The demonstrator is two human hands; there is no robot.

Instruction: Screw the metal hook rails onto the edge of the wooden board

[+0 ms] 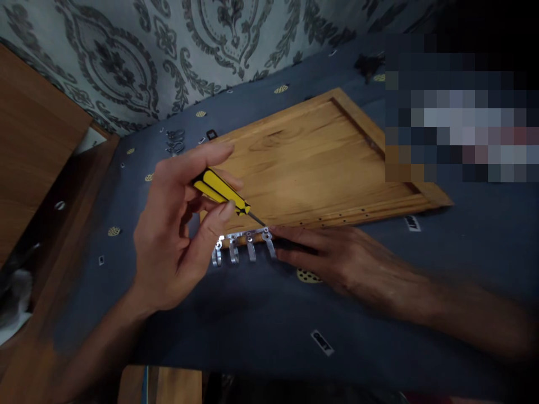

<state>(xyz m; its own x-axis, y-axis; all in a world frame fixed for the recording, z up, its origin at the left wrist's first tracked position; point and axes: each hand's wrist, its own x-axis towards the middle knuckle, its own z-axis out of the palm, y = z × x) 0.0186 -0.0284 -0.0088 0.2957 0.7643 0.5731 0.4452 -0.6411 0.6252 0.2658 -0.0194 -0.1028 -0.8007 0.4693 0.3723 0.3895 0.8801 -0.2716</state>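
Note:
My left hand (168,230) is closed around the yellow and black handle of a screwdriver (223,191). Its shaft slants down to the right, and the tip meets a screw near the right end of a silver metal hook rail (242,234). Several curved hooks hang from this rail, which lies along the near edge of a framed wooden board (290,157). From the right, my right hand (353,255) reaches in, with its fingertips at the rail's end and last hook, seemingly gripping it. Its thumb is hidden. Small dark holes dot the board's edge farther right.
Patterned dark blue cloth (261,320) lies under everything. Small metal pieces (174,141) and a dark square ring (211,134) rest behind the left hand. A patterned wall (236,33) rises behind; wooden furniture (42,151) stands left. The upper right is pixelated.

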